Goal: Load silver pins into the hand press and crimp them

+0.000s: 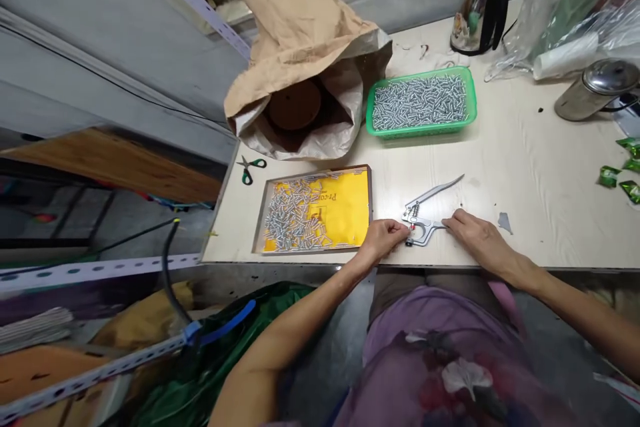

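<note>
A silver hand tool (425, 233) with a spring and two spread handles lies near the table's front edge. My right hand (467, 230) is closed on the end of its lower handle. At the tool's head, my left hand (386, 237) has its fingers pinched together; whatever they hold is too small to make out. A tray (357, 203) with a yellow bottom is just left of my left hand, with many small metal pieces (290, 220) heaped in its left part. Behind the tool, a green basket (473, 103) is full of similar metal pieces (420, 103).
A large brown paper bag (305, 33) stands open at the back left. Green-handled scissors (247, 167) lie left of the tray. A kettle (480, 7), a metal pot (590, 97), plastic bags (565, 33) and green wrapped packets (609, 176) are toward the right.
</note>
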Demonstrator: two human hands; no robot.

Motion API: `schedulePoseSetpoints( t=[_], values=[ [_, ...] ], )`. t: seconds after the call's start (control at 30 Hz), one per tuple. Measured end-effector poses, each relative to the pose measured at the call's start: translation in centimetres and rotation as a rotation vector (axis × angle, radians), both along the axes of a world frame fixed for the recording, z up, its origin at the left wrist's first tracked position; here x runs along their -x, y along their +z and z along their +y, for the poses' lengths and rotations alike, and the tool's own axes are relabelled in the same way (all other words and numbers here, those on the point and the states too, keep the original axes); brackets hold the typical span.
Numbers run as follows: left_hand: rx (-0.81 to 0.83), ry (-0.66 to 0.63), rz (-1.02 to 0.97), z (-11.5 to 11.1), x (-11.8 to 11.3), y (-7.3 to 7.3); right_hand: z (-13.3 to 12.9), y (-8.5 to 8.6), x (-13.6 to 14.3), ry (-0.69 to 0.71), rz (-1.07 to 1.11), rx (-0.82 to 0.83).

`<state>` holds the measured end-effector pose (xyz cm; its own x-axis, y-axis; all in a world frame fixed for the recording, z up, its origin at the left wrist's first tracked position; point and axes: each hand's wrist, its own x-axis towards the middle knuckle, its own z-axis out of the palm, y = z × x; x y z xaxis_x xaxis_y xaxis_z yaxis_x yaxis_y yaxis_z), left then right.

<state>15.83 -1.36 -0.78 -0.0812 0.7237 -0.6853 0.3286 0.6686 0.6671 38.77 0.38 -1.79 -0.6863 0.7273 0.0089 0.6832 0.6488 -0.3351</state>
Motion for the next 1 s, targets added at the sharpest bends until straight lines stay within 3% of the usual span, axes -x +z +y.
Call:
schedulePoseSetpoints(
  t=[0.17,0.53,0.7,0.83,1.0],
  values=[
    [0.041,-0.031,0.046,0.1,0.1,-0.4,-0.2,-0.1,0.1,-0.007,-0.005,-0.025],
    [0.196,-0.221,0.002,2.3,0.2,0.5,-0.4,0.0,0.3,-0.012,-0.038,-0.007],
    [0.196,-0.232,0.0,2.3,0.3,0.3,2.7,0.4,-0.4,0.033,-0.019,-0.018],
    [0.197,-0.231,-0.01,2.2,0.4,0.1,5.7,-0.4,-0.7,0.086,-0.056,-0.062],
    [0.197,-0.227,-0.024,2.1,0.4,0.3,6.6,-0.8,-0.3,0.136,-0.109,-0.047]
  ],
)
